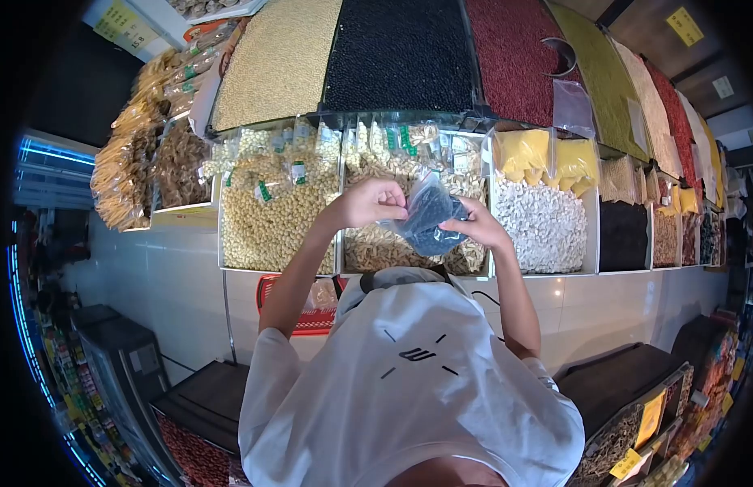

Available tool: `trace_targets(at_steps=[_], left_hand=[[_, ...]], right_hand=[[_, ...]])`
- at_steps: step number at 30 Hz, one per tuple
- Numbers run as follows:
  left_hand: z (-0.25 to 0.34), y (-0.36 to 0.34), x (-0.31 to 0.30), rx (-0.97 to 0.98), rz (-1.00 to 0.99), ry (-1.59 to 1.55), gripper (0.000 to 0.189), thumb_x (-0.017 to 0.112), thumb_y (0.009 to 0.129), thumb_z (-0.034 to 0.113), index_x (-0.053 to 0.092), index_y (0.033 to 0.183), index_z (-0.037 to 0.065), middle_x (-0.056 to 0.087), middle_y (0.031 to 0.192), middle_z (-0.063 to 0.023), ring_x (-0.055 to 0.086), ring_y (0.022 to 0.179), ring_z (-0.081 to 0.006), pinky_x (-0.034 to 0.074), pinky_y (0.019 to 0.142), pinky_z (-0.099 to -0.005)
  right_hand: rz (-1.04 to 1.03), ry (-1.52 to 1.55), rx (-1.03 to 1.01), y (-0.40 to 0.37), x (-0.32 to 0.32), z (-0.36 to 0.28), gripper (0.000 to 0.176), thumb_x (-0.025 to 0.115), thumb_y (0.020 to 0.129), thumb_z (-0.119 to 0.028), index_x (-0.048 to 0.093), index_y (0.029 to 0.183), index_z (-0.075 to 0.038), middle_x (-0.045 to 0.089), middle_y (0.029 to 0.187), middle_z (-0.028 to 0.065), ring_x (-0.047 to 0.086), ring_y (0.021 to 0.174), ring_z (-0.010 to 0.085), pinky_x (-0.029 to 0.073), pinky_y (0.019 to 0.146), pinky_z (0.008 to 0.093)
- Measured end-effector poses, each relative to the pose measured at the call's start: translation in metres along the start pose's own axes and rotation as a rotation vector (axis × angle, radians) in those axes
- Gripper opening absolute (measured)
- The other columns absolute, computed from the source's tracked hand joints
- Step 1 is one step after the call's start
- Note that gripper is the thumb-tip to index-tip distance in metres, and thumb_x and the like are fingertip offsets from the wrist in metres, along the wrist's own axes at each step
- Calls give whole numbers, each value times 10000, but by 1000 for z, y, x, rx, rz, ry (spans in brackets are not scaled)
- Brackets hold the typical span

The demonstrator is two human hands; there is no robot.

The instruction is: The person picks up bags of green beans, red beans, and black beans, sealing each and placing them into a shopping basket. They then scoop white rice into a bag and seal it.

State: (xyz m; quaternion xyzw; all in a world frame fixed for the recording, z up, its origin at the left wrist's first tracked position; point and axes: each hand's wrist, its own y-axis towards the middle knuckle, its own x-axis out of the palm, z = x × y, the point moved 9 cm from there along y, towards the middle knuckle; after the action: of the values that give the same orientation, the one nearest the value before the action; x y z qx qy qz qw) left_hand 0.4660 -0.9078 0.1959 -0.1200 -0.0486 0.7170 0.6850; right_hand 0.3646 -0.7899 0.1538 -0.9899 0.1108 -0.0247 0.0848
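Between my hands, in front of my chest, is a clear plastic bag (431, 221) with dark contents low in it. My left hand (375, 203) pinches the bag's upper left edge, its fingers curled. On the other side, my right hand (478, 225) grips the bag's right edge between thumb and fingers. Under and behind the bag lies a white bin of dried slices (368, 253), with small packets at its back.
Pale round dried goods (271, 231) fill the bin at left, white pieces (547, 231) the one at right. Behind are black beans (396, 57) and red beans (506, 65). A red basket (313, 327) stands low at my left; dark cases (624, 373) stand behind me.
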Motion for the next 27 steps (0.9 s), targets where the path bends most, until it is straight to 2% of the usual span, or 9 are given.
trace_targets(at_steps=[4,8,9,16,17,19,24,26,27], left_hand=[[-25,7,15,-44,-69,-113,120,659,772,56,566,837,16,586,753,-4,542,717,-64,441,634,-219],[-48,12,35,-120,-125,178,162,676,764,108,564,833,14,518,690,17,474,626,-63,396,564,-229],[-32,11,39,69,-78,243,176,670,768,119,569,865,13,505,670,13,463,611,-56,388,551,-232],[-29,9,32,-65,87,69,141,655,778,113,577,868,39,470,659,11,439,602,-74,396,582,-234],[-33,10,35,-66,83,70,141,655,778,113,577,868,39,470,659,11,439,602,-74,396,582,-234],[-15,11,40,246,111,193,93,640,782,86,568,810,35,479,697,8,435,620,-80,389,580,-236],[9,6,31,215,93,102,122,598,768,4,493,707,18,484,717,13,445,648,-59,379,579,-224],[0,9,12,184,316,-148,167,589,763,-11,455,668,22,469,682,25,436,630,-37,355,556,-202],[-7,14,13,130,351,-79,157,583,752,-32,458,672,18,486,659,13,480,652,-48,427,607,-220]], right_hand=[[-41,-75,102,-4,-2,15,419,694,746,-172,570,1131,-64,629,821,-3,556,633,46,446,456,186],[-79,-98,91,-6,-4,34,434,697,740,-197,569,1133,-65,628,811,-6,559,629,46,449,460,189],[-77,-97,92,-7,-6,35,434,697,740,-197,569,1133,-65,628,811,-6,559,629,46,449,460,189],[19,-7,169,-12,-22,54,441,683,737,-153,556,1144,-42,633,843,0,551,637,35,443,448,182],[5,7,146,-11,-21,50,439,688,736,-153,559,1139,-36,634,854,8,558,660,44,458,490,186],[-8,21,121,-10,-18,44,436,692,736,-152,562,1134,-31,636,864,16,565,683,53,472,532,191],[111,68,132,-5,-22,37,407,715,710,-127,587,1079,-11,623,942,43,562,836,104,457,785,260],[154,-30,96,-1,-25,40,452,710,719,-139,548,1119,-5,622,940,60,571,853,123,455,794,275],[354,-244,-28,-2,-37,31,469,702,731,-145,521,1140,-3,620,933,67,576,857,135,453,795,275]])
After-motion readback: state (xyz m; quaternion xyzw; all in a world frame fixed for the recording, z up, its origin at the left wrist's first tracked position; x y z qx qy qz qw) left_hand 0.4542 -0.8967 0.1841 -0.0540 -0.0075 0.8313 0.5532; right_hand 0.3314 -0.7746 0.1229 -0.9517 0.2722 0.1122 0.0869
